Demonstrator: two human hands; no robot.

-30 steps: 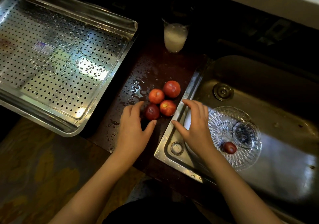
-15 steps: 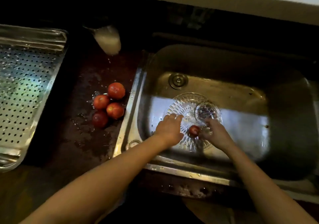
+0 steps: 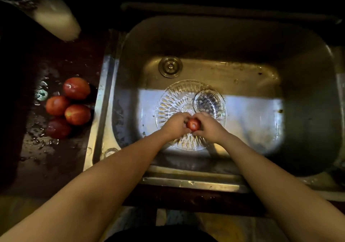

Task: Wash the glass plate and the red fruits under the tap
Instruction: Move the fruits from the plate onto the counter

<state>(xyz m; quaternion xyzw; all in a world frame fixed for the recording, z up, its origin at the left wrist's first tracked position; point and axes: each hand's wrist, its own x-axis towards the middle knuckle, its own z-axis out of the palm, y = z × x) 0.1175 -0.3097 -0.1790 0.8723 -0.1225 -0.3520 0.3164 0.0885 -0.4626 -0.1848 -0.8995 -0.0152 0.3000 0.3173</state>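
Over the steel sink (image 3: 298, 96), your left hand (image 3: 174, 125) and right hand (image 3: 210, 127) meet, fingers curled around a single red fruit (image 3: 193, 124) pressed between them. Just beneath lies the glass plate (image 3: 173, 100) on the basin floor, its far right edge overlapping the drain strainer (image 3: 209, 102). Left of the basin, four more red fruits (image 3: 74, 101) cluster, touching, on the wet, dark counter (image 3: 54, 157). Farther back stands a cloudy glass (image 3: 56, 22), blurred at the frame's edge.
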